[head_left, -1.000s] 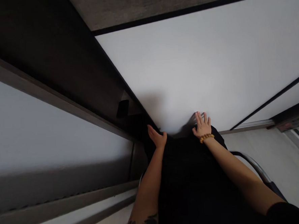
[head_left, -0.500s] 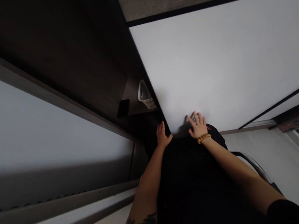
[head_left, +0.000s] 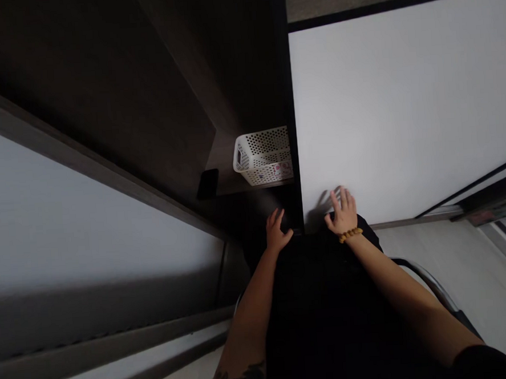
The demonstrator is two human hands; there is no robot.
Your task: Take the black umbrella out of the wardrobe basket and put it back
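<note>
A white sliding door [head_left: 385, 107] fills the upper right, its dark left edge upright beside the open cupboard. My right hand [head_left: 343, 213], wearing a yellow bead bracelet [head_left: 350, 234], is spread against the lower part of this door or just in front of it; I cannot tell whether the fingertips touch. Left of the door's edge, my left hand [head_left: 277, 232] is held with fingers apart and holds nothing. Beyond it, a white perforated basket [head_left: 263, 157] with a pink sticker stands on a shelf [head_left: 227, 182] inside the cupboard; its right end meets the door's edge.
A small flat black object [head_left: 208, 183] is at the shelf's left end. Pale panels [head_left: 65, 206] line the left side. Behind my right arm is a chair's metal armrest [head_left: 430, 281], above a light floor [head_left: 432, 253].
The white door has slid to the right, uncovering more of the cupboard and most of the basket. My right hand has shifted slightly right; my left hand has stayed nearly in place.
</note>
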